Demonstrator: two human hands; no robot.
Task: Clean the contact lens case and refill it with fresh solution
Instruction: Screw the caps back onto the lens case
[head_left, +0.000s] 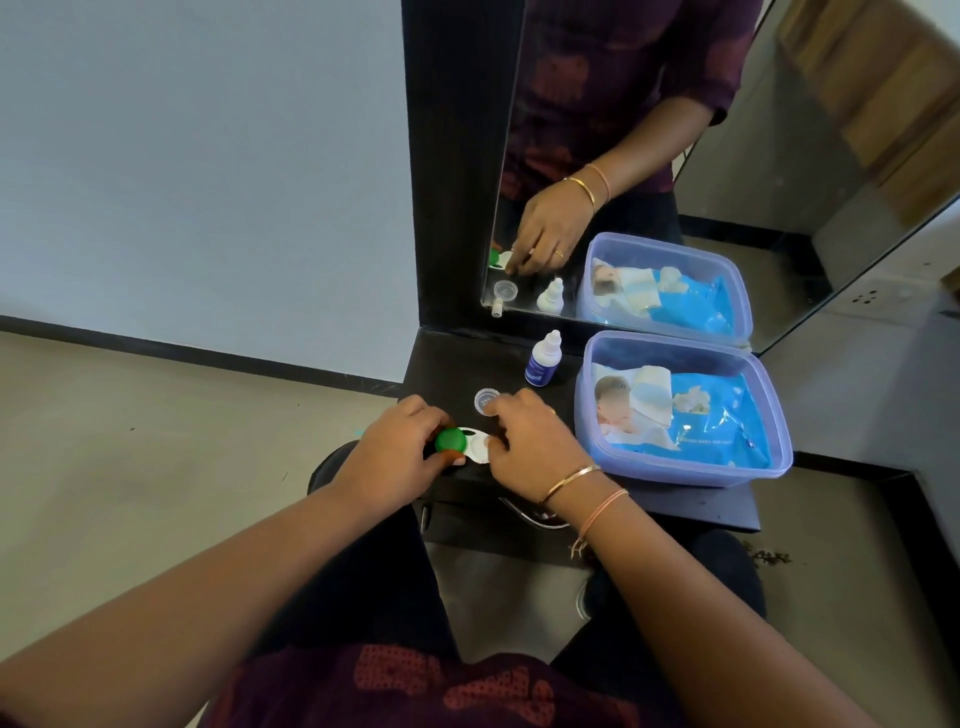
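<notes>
A white contact lens case (475, 448) lies on the black shelf (452, 374) near its front left corner. My left hand (400, 457) grips the green cap (450, 440) on the case's left well. My right hand (535, 441) rests on the case's right side, its fingers on the white part. A clear round cap (484, 399) lies on the shelf just behind my right hand. The small solution bottle (543, 361), white with a blue label, stands upright and uncapped further back.
A clear plastic box (769, 415) holding a blue wet-wipes pack and tissue fills the shelf's right side. A mirror (779, 182) stands behind the shelf against a black panel. A metal drawer handle (524, 514) sits below the shelf front. The floor lies to the left.
</notes>
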